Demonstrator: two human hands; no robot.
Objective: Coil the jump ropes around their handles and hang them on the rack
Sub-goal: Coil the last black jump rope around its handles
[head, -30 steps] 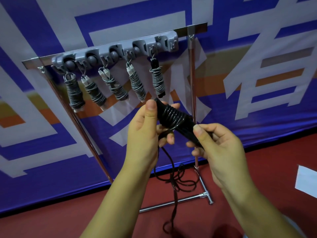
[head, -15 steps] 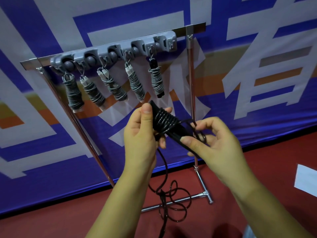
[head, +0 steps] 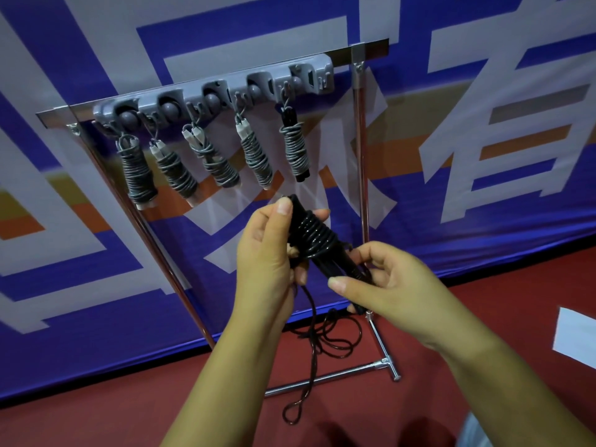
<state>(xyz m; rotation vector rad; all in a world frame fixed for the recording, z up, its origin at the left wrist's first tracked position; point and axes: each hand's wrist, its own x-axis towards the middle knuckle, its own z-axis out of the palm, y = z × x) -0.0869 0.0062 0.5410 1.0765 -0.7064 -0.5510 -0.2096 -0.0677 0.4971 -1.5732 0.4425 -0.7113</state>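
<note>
My left hand [head: 269, 253] grips the upper end of the black jump rope handles [head: 314, 237], which carry several turns of black cord. The lower end of the handles sits in my right hand [head: 387, 279], pinched between thumb and fingers. Loose black rope [head: 317, 343] trails from the handles down to the red floor and ends in a small loop. Behind, the grey rack [head: 225, 95] on a chrome bar carries several coiled grey jump ropes [head: 256, 156] hanging from hooks; its rightmost slot [head: 319, 77] has nothing on it.
The chrome stand has slanted legs and a foot bar [head: 338, 377] on the red floor just below my hands. A blue, white and orange banner [head: 483, 124] forms the backdrop. A white sheet [head: 574, 337] lies on the floor at the right.
My right hand has swung round the lower end of the handles, laying on another turn of cord. The loose rope on the floor has shortened and shifted.
</note>
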